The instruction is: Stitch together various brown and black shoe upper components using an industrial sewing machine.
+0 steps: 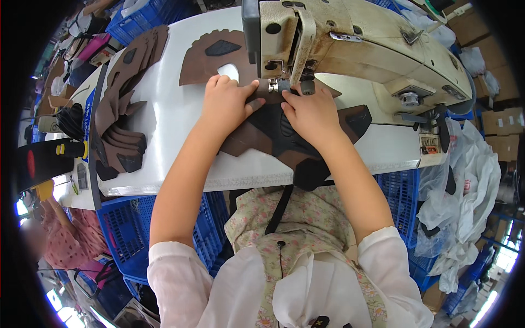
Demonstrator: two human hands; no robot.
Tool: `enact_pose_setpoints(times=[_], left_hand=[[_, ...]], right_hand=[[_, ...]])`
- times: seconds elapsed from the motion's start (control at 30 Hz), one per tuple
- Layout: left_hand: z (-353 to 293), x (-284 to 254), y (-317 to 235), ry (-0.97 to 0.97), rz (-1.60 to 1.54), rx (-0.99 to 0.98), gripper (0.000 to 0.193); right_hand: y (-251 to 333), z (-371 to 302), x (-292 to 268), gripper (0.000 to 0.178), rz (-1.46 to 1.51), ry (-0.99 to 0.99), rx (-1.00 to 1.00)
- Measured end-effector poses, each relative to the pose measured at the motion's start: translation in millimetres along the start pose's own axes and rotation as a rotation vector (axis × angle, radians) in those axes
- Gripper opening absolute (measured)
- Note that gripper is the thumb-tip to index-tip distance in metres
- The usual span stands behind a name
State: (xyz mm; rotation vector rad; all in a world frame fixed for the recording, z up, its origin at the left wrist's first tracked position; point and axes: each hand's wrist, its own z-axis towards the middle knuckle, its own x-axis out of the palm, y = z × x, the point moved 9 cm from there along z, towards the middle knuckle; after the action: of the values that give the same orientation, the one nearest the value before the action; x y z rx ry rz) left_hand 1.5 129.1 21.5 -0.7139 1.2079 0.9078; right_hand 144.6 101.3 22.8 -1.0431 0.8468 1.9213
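Observation:
A brown and black cut panel [249, 136], its material looking like leather or coated fabric, lies on the white sewing table under the presser foot [279, 85] of an industrial sewing machine [328, 38]. My left hand [229, 101] grips the panel left of the foot, thumb and forefinger reaching toward it; a grey covering shows on one fingertip. To the right of the foot, my right hand [311, 112] holds the same panel with its fingers close to the needle area. A black corner of the panel hangs over the table's front edge. The needle tip is hidden.
Stacked brown panels [117, 115] lie at the table's left. Blue crates [128, 232] stand below the front edge. Plastic bags [465, 191] hang at the right, near cardboard boxes [500, 123]. Another person's patterned garment [74, 240] shows at the lower left.

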Motion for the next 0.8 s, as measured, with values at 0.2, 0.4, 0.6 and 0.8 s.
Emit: enact_pose_setpoints(times=[0.2, 0.4, 0.6, 0.8], left_hand=[[8.3, -0.8, 10.1, -0.115, -0.037, 0.087, 0.036], [15.2, 1.3, 12.5, -0.070, -0.078, 0.137, 0.031], [17.6, -0.4, 15.4, -0.103, -0.112, 0.200, 0.034], [18.5, -7.1, 2.5, -0.050, -0.121, 0.130, 0.026]], right_hand=[[8.8, -1.3, 8.0, 0.028, 0.061, 0.117, 0.034], [13.3, -1.2, 3.6, 0.032, 0.092, 0.119, 0.055], [20.3, -2.8, 3.3, 0.035, 0.089, 0.078, 0.063], [4.8, 2.0, 1.0, 0.034, 0.134, 0.139, -0.001]])
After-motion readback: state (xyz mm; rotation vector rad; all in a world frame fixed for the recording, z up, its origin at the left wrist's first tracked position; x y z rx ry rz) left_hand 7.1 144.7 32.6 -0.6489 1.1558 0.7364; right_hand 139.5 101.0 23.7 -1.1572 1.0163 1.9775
